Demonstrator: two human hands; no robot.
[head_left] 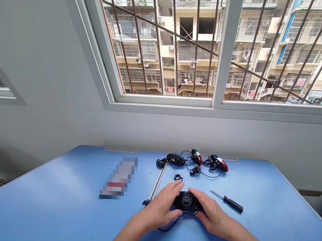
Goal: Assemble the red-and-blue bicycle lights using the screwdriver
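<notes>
Between my two hands is a black oval bike horn (187, 201), its underside with a round mount facing up. My left hand (163, 206) grips its left end, with fingers over the far edge and thumb at the near side. At the right end my right hand (212, 214) is closed around it in the same way. A thin black cable (168, 228) trails from the horn below my left hand. Just beyond the fingertips lies a small black clamp ring (177, 177). To the right rests a screwdriver (232, 204) with a black handle.
Farther back on the blue table (73, 188) lie a black horn (176, 159) and two red, white and blue horns (196, 157) (219, 163) with cables. A grey metal strip (157, 181) runs left of my hands. A blurred-out item (120, 177) lies farther left.
</notes>
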